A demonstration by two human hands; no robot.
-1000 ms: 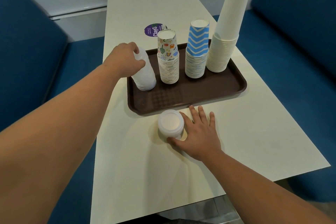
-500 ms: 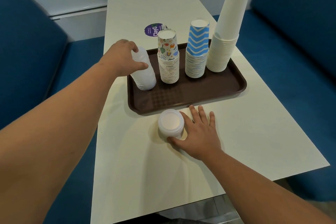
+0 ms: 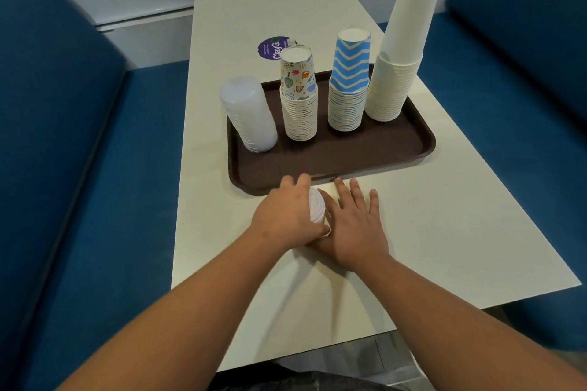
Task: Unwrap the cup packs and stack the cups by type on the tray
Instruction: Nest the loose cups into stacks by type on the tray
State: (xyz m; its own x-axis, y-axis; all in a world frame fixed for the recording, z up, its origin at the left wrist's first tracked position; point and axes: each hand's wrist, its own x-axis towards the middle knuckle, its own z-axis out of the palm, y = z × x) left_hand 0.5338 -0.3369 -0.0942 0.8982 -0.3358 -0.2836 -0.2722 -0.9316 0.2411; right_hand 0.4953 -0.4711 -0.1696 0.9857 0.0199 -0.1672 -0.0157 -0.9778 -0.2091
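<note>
A brown tray (image 3: 381,152) holds several upside-down stacks: translucent plastic cups (image 3: 249,114) leaning at the left end, cartoon-print paper cups (image 3: 298,95), blue zigzag cups (image 3: 347,82) and tall plain white cups (image 3: 398,51). In front of the tray, a short stack of translucent plastic cups (image 3: 317,208) stands on the table. My left hand (image 3: 286,216) is wrapped around it from the left and hides most of it. My right hand (image 3: 355,228) lies flat on the table against its right side, fingers spread.
The cream table (image 3: 444,232) is narrow, with blue bench seats (image 3: 63,168) on both sides. A round purple sticker (image 3: 270,47) lies on the table behind the tray. The table's near edge is close to my forearms.
My left hand let go of the leaning plastic stack on the tray and came down to grip the short plastic stack near my right hand. The right hand stayed put.
</note>
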